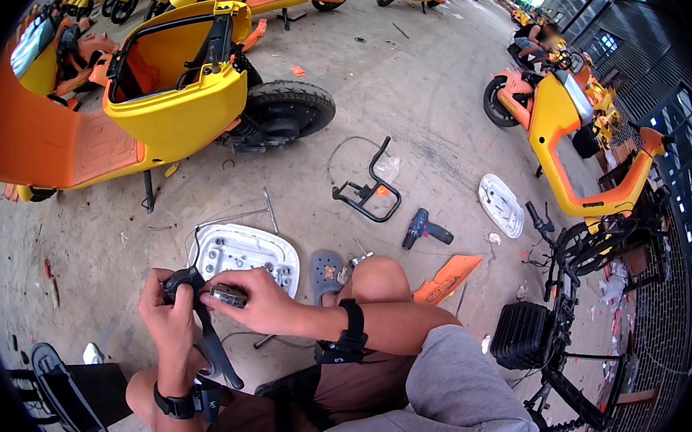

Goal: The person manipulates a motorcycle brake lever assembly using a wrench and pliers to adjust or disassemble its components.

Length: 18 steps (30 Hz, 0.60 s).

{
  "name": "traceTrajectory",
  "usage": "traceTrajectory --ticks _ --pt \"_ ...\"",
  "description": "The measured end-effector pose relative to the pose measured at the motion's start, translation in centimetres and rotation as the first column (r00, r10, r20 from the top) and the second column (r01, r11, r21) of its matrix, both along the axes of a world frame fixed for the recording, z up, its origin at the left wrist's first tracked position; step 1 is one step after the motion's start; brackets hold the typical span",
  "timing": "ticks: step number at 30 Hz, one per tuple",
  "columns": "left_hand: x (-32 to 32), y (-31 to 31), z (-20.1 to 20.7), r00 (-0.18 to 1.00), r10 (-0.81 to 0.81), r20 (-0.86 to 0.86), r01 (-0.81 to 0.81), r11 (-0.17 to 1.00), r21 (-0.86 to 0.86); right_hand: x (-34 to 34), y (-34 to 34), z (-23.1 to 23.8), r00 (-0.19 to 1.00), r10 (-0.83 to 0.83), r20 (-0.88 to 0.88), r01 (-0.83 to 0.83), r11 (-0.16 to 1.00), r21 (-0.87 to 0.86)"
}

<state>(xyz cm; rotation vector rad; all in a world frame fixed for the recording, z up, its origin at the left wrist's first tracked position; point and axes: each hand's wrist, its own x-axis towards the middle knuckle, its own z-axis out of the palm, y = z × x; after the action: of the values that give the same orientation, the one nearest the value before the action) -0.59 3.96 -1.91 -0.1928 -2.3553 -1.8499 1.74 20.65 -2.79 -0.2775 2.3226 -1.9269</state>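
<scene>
My left hand is closed round the clamp end of a black brake lever, whose long arm hangs down toward my lap. My right hand is closed on a short dark tool with a worn, greyish end, held right against the lever's clamp. The tool's exact kind and its tip are hidden by my fingers. Just beyond my hands lies a white plastic seat-shaped tray holding several small metal nuts and round parts. A thin black cable curves by its left edge.
A yellow-orange scooter stands at left, another at right. On the floor lie a black metal frame, a cordless drill, a white shell, an orange panel and a screwdriver. A person crouches far right.
</scene>
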Motion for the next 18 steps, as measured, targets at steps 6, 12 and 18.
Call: traceTrajectory --ticks 6,12,18 --pt "0.0 -0.4 -0.2 0.999 -0.001 0.036 0.0 0.999 0.046 -0.1 -0.4 -0.7 0.939 -0.038 -0.341 0.035 0.999 -0.013" --pt "-0.7 0.0 0.4 0.975 -0.081 0.206 0.042 0.981 0.19 -0.1 -0.2 -0.4 0.981 -0.046 -0.191 0.037 0.998 -0.051" --pt "-0.7 -1.4 2.0 0.868 -0.323 0.378 0.17 0.907 0.385 0.2 -0.5 0.0 0.973 -0.115 -0.201 0.107 0.993 -0.049"
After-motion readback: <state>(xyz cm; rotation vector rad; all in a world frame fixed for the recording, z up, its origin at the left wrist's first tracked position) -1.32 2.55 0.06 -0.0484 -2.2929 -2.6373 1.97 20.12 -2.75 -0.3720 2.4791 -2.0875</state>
